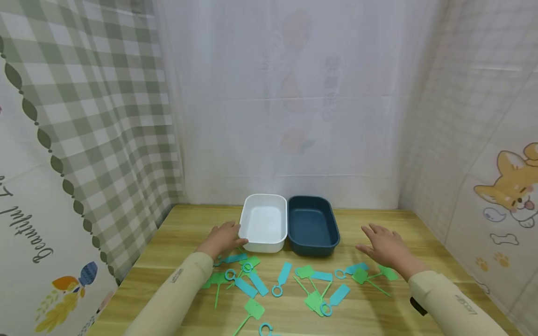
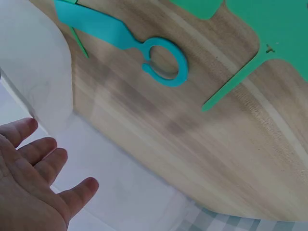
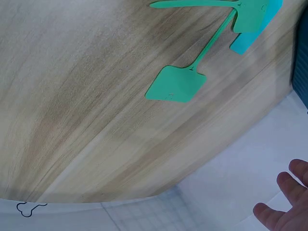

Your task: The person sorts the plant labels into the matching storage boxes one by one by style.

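In the head view my left hand (image 1: 222, 239) is at the left side of the white bin (image 1: 264, 246), thumb and fingertips right at its rim, fingers spread. My right hand (image 1: 385, 247) hovers over the table to the right of the dark blue bin (image 1: 315, 249), its fingers extended and nothing in them. Both bins stand side by side with bare insides. In the left wrist view a blue ring-ended tag (image 2: 106, 31) and a green stake label (image 2: 274, 33) lie near the left hand. A green stake label (image 3: 177, 84) lies near the right hand in the right wrist view.
Several blue ring tags (image 1: 336, 296) and green stake labels (image 1: 254, 308) are scattered over the front of the wooden table (image 1: 176, 275), some overlapping. A white curtain (image 1: 294, 140) hangs behind the bins, and a checked cloth (image 1: 126, 116) on the left.
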`<state>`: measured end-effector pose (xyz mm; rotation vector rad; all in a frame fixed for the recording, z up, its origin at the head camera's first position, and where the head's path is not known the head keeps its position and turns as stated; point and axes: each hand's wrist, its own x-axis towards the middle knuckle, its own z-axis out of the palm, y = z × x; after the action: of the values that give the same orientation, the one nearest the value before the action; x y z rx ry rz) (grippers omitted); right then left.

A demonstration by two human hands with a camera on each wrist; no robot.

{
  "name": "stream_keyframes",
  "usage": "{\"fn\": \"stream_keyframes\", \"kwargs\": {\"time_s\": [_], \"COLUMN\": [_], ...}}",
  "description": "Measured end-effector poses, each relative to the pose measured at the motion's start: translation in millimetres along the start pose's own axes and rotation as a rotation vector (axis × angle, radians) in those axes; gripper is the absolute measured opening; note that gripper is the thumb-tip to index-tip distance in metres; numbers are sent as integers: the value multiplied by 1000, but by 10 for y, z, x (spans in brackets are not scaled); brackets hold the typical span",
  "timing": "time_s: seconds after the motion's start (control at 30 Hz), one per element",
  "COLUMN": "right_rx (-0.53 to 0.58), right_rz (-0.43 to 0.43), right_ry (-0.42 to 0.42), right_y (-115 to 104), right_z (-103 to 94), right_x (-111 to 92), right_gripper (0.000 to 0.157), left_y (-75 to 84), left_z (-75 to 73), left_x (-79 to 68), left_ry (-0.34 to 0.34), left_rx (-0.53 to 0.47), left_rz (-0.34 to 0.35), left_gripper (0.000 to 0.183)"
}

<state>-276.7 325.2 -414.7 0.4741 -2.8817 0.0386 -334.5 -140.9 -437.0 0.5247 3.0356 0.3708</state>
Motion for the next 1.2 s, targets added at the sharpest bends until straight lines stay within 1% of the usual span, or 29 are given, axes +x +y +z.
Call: {"fn": "stream_keyframes", "kwargs": {"time_s": [0.13, 0.23, 0.37, 0.6, 0.87, 1.07, 1.2], "right_rx": [-10, -6, -4, -14, -17, 8, -9], "right_rz": [-16, -15, -18, -25, -60, -50, -58], "right_ry": [-8, -30, -54, -90, -134, -203, -177], "right_y": [30, 31, 28, 16, 33, -3, -45], "right_z": [-25, -40, -46, -34, 117, 233, 306], "right_x": [10, 7, 5, -30, -160, -258, -297], "right_gripper": [64, 62, 58, 52, 51, 59, 63], "left_y": [38, 74, 115, 157, 159, 170, 179], "left_z": [-45, -76, -95, -116, -143, -163, -158], "left_x": [9, 14, 23, 36, 32, 26, 7], "left_ry": [-22, -36, -32, -27, -37, -49, -50], "left_rx": [4, -26, -52, 4, 46, 58, 60], "left_rz": [-19, -41, -64, -90, -112, -114, -116], "left_gripper": [69, 68, 64, 60, 61, 61, 61]}}
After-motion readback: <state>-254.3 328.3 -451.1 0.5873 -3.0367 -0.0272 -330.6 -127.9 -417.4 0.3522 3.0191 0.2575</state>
